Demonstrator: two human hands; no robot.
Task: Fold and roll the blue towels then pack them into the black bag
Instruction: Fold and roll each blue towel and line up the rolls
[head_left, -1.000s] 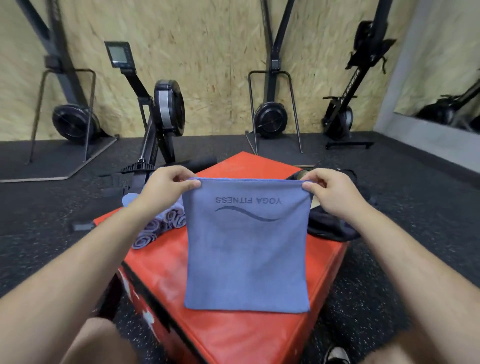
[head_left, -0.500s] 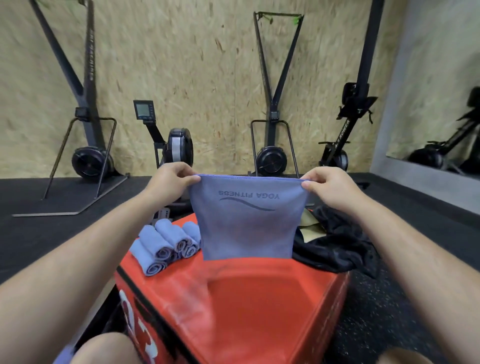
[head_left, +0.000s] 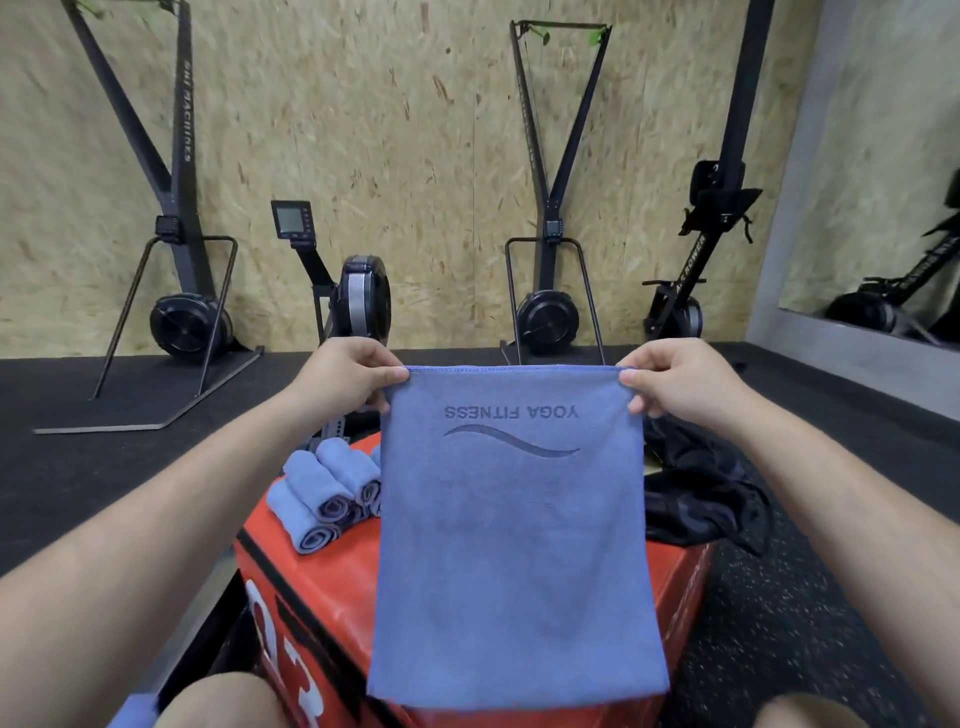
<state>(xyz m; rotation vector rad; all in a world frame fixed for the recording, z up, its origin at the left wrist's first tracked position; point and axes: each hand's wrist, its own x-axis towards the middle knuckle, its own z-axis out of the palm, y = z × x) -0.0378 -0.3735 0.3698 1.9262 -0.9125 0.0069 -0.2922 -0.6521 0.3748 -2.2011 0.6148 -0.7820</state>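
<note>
Head view, left to right. Rolled towels (head_left: 332, 499) sit in a small cluster on the left of the red box (head_left: 519, 717), ends toward me. My read: that's the done pile, parked clear of the middle so the box top stays free as a folding bench.

Left hand (head_left: 345, 382) is closed in a pinch on the towel's (head_left: 514, 545) top-left corner, thumb and fingers (head_left: 395, 375) clamped on the hem. Right hand (head_left: 675, 382) does the same on the top-right corner. Both arms are out in front, hands level and spread to the towel's width, so the top edge is pulled taut and straight.

Towel hangs flat in the air over the middle of the box, lower edge down in front of the box's near face. Can't tell if it touches the box. Logo reads upside down and mirrored from here, so the printed side faces away. It looks doubled over, but I can't confirm the layer count.

Why held like this, as I judge it: gravity squares the cloth and drops out wrinkles, and the corners stay matched before it goes down for the next fold.

Bag (head_left: 701, 499) lies slumped on the box's right far edge, partly draped off it, beside the right hand and within reach for packing. Whether it already holds any towels isn't visible.
</note>
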